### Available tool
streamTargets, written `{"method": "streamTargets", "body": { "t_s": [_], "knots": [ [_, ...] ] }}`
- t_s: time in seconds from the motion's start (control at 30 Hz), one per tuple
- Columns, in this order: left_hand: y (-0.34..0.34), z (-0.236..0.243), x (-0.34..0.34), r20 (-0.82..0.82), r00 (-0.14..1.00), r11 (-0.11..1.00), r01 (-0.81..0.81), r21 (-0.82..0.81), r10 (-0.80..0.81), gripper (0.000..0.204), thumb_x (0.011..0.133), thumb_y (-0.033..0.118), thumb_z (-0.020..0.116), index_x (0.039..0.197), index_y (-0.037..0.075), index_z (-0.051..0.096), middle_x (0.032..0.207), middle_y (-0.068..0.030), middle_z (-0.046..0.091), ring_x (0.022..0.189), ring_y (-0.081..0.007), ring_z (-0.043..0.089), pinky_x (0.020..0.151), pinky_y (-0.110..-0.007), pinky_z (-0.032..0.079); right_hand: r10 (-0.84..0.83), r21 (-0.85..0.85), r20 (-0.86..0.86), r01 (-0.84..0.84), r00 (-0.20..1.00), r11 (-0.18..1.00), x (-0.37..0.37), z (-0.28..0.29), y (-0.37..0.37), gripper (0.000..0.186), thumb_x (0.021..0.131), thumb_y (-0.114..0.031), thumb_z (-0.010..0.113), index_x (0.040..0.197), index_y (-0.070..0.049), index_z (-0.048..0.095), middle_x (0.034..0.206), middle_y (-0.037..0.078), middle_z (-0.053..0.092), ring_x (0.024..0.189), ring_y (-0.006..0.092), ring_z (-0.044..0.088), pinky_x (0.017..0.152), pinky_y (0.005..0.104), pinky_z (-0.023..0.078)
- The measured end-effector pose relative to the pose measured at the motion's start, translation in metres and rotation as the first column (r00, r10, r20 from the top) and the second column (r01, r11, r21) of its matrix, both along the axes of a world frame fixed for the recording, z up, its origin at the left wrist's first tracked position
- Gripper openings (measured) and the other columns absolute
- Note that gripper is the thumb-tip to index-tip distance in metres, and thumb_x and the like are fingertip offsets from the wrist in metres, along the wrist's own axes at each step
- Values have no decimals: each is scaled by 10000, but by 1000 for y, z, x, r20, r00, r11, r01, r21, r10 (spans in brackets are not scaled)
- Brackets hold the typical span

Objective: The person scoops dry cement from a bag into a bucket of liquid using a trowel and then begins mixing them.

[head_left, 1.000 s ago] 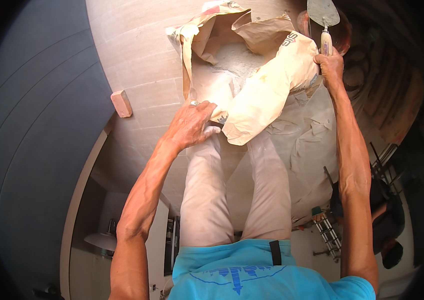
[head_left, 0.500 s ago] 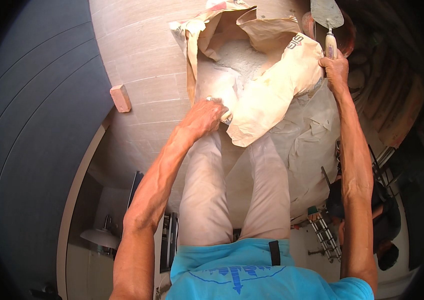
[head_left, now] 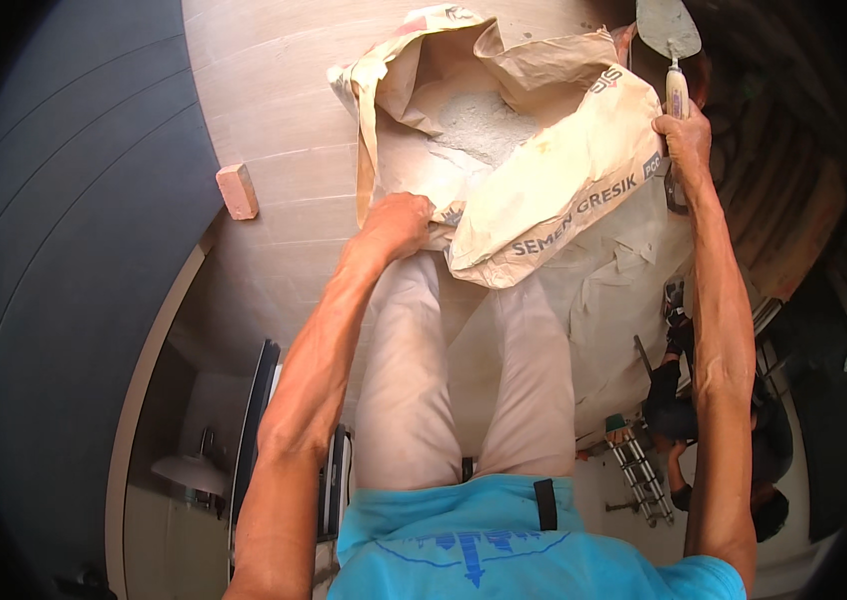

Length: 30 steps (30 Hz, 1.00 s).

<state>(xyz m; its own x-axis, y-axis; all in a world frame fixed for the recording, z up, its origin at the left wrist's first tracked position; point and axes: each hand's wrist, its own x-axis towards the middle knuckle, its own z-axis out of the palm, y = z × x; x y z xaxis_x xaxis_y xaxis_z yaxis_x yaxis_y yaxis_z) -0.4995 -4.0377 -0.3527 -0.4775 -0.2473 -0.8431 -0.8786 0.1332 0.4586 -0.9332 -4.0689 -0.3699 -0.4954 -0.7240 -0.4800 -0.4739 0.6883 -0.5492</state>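
A large brown paper cement bag (head_left: 556,205) lies with its torn mouth wide, and grey cement powder (head_left: 487,125) shows inside. At its near left edge my left hand (head_left: 400,222) is closed on the folded paper, just above my knees. My right hand (head_left: 687,145) is wrapped round the wooden handle of a pointed trowel (head_left: 670,32), beside the bag's right end. The trowel's blade points away from me and carries grey residue. A crumpled flap folds toward me over the bag's near right side.
A pinkish brick (head_left: 237,192) rests on the tiled floor (head_left: 284,120) at left, near a dark panelled surface (head_left: 74,240). Pale crumpled sheeting (head_left: 614,290) spreads at right. Another person in dark clothes (head_left: 769,440) is at lower right near a folded metal ladder (head_left: 641,475).
My right hand and the trowel have shifted slightly right and nearer. The bag's near flap has turned, showing more of its printed side. My left hand has moved slightly left, still on the paper.
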Motion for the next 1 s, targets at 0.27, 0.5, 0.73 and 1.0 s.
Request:
{"method": "streamTargets", "body": {
  "t_s": [0.27, 0.5, 0.73, 1.0],
  "knots": [
    [4, 6, -4, -13, 994, 994, -104, -19, 104, 131, 744, -7, 571, 804, -26, 686, 819, -254, 681, 851, -421, 663, 790, -494, 510, 36, 61, -71, -31, 997, 998, 4, 9, -2, 350, 635, -153, 693, 949, 0, 672, 841, 133, 691, 760, 252, 650, 762, 360, 507],
    [7, 11, 8, -173, 977, 984, -147, -103, 128, 172, 775, 56, 605, 895, 23, 724, 868, -238, 694, 816, -426, 656, 748, -513, 508, 100, 23, -136, -98, 986, 995, -1, -1, 4, 348, 643, -142, 681, 959, 4, 672, 815, 132, 688, 729, 241, 649, 716, 352, 511],
    [3, 38, 0, -114, 984, 973, -156, -168, 138, 288, 703, -15, 612, 961, 69, 711, 840, -202, 686, 828, -409, 647, 731, -490, 507, 152, -26, -136, -157, 979, 987, 2, 4, -1, 367, 646, -176, 681, 963, 8, 667, 822, 160, 684, 756, 265, 660, 739, 363, 511],
    [16, 48, -16, -170, 976, 947, -176, -268, 133, 255, 699, 4, 629, 922, 86, 721, 797, -211, 683, 789, -390, 681, 716, -486, 529, 134, -15, -87, -136, 987, 991, 6, 9, 3, 335, 650, -169, 664, 939, -1, 647, 785, 143, 661, 709, 247, 611, 713, 353, 496]
  ]
}}
